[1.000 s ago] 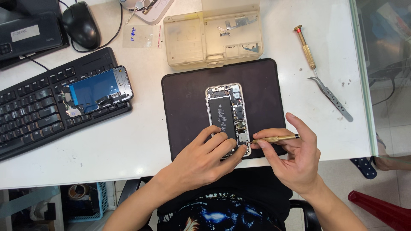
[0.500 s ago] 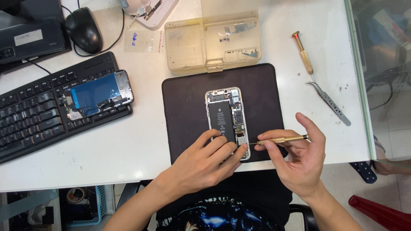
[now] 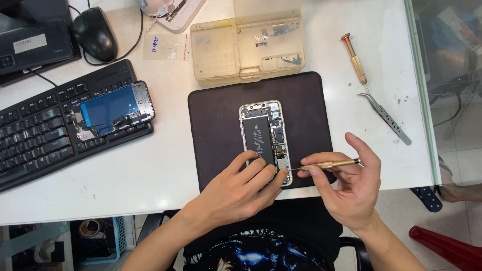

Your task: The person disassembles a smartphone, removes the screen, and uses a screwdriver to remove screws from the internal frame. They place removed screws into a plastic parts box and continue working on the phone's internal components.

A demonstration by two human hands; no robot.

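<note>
Still left hand (image 3: 241,188) pressing the opened phone (image 3: 264,140), right hand (image 3: 346,185) pinching the brass screwdriver (image 3: 329,164), tip unmoved at phone's lower edge

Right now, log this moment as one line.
left hand: steadies opened phone | right hand: holds brass screwdriver, tip at phone's lower edge | black mat beneath

A single head-worn camera looks almost straight down from above the person's seat at the counter's (image 3: 150,180) near edge; it faces away from the body, so the counter's far edge runs out past the top of the view and its right edge stands near the right border; it sits close enough that the forearms enter from the bottom, yet both near and right edges show; no second view shares the scene.
</note>
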